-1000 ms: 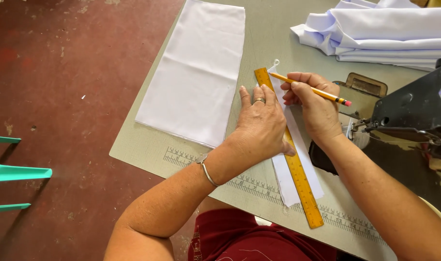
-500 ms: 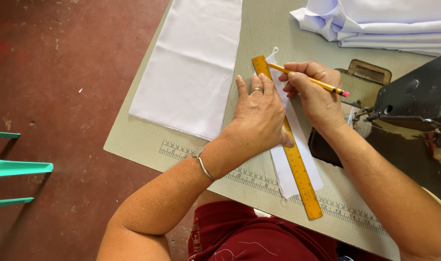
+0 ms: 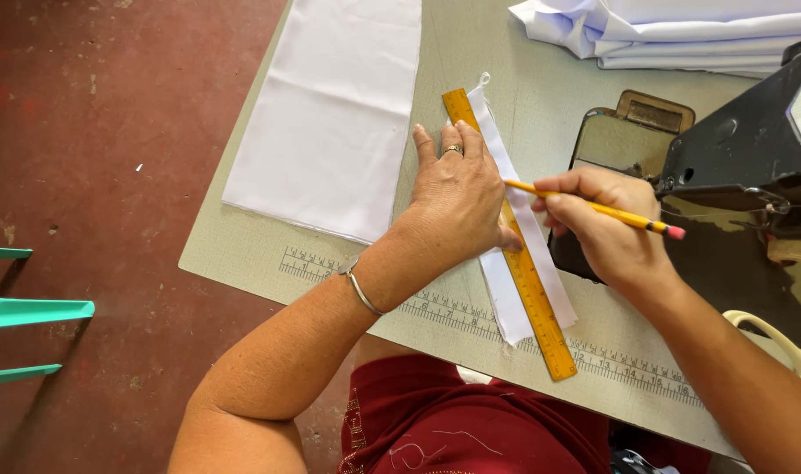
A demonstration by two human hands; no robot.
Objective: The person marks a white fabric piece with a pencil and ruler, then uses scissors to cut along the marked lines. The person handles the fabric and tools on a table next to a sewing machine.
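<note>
A narrow white fabric strip [image 3: 541, 263] lies on the grey-green sewing table [image 3: 242, 254]. A yellow ruler [image 3: 537, 307] rests lengthwise on the strip. My left hand [image 3: 458, 197], wearing a ring and a wrist bangle, presses flat on the ruler's middle. My right hand [image 3: 607, 224] grips a yellow pencil [image 3: 594, 209] with a pink eraser, its tip at the ruler's right edge on the strip.
A larger folded white cloth [image 3: 335, 114] lies left of the ruler. Stacked white fabric [image 3: 673, 31] sits at the far right. A black sewing machine [image 3: 752, 167] stands right of my hands. A printed measuring scale [image 3: 453, 307] runs along the table's near edge. Red floor and a teal chair [image 3: 23, 312] lie to the left.
My right hand with the pencil has slid down along the ruler toward me. My left hand stays pressed on the ruler. The view has shifted slightly.
</note>
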